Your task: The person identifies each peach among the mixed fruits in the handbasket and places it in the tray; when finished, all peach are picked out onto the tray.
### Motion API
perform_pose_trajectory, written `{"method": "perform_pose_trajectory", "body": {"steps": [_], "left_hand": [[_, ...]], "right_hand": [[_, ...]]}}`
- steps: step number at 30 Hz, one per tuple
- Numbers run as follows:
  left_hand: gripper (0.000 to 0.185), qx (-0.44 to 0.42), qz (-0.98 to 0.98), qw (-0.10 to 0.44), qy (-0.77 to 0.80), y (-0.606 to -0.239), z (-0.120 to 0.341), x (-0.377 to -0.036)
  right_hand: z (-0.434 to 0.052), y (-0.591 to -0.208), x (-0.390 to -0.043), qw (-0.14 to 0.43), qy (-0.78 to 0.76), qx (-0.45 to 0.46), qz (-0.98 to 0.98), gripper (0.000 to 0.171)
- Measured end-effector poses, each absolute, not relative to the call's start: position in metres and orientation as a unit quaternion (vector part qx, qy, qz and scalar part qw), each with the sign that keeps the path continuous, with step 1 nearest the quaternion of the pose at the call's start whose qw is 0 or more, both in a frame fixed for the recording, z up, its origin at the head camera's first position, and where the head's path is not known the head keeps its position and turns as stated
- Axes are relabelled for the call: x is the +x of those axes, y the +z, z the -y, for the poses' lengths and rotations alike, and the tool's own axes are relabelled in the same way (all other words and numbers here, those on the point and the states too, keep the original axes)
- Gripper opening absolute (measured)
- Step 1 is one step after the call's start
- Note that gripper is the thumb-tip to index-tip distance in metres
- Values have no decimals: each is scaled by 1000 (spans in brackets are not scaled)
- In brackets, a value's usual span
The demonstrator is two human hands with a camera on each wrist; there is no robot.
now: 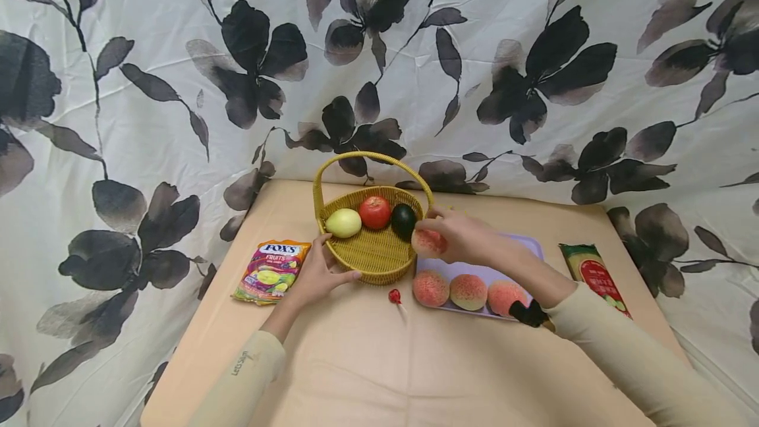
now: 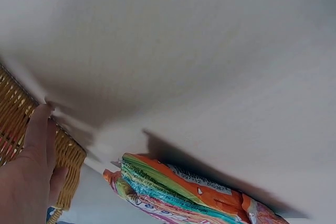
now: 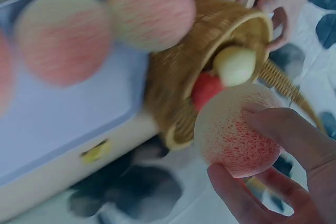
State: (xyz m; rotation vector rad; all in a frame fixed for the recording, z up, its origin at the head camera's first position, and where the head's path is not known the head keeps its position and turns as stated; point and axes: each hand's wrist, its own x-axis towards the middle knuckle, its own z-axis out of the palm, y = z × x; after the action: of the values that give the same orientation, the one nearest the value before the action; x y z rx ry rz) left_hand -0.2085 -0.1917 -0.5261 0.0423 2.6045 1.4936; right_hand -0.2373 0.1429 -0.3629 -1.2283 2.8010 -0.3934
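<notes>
My right hand (image 1: 459, 236) holds a peach (image 3: 239, 129), pink and cream, between thumb and fingers, at the right rim of a yellow wicker basket (image 1: 370, 259) with a tall handle. Inside the basket lie a pale yellow oval fruit (image 1: 343, 223), a red tomato-like fruit (image 1: 375, 212) and a dark, nearly black oval one (image 1: 404, 221). My left hand (image 1: 320, 272) rests against the basket's left side, fingers extended along the wicker and thumb stretched out, as the left wrist view also shows. Several more peaches (image 1: 468, 292) sit in a lilac tray (image 1: 528, 242).
An orange FOX'S candy bag (image 1: 273, 272) lies left of the basket. A red lollipop (image 1: 394, 296) lies in front of it. Right of the tray is a green and red packet (image 1: 595, 277). A floral curtain (image 1: 450, 84) hangs behind the table (image 1: 356, 374).
</notes>
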Motion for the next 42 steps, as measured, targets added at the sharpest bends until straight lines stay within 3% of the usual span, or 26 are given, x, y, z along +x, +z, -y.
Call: {"method": "perform_pose_trajectory", "body": {"steps": [11,18,31,42], "left_hand": [[121,15,-862,68,501,-527,192,-210],[122,13,-861,72,503,-524,190,-209],[116,7,-862,74,501,-524,189,-209],[117,7,-862,75,501,-526,189,-208]], "right_hand": [[-259,-367,-214,36,-150,-291,-944,58],[-304,-387,-200,53,-156,-235,-958,63],[-345,-434,-183,114,-190,-160,-962,65],[-351,-444,-185,201,-220,-112,-948,63]]}}
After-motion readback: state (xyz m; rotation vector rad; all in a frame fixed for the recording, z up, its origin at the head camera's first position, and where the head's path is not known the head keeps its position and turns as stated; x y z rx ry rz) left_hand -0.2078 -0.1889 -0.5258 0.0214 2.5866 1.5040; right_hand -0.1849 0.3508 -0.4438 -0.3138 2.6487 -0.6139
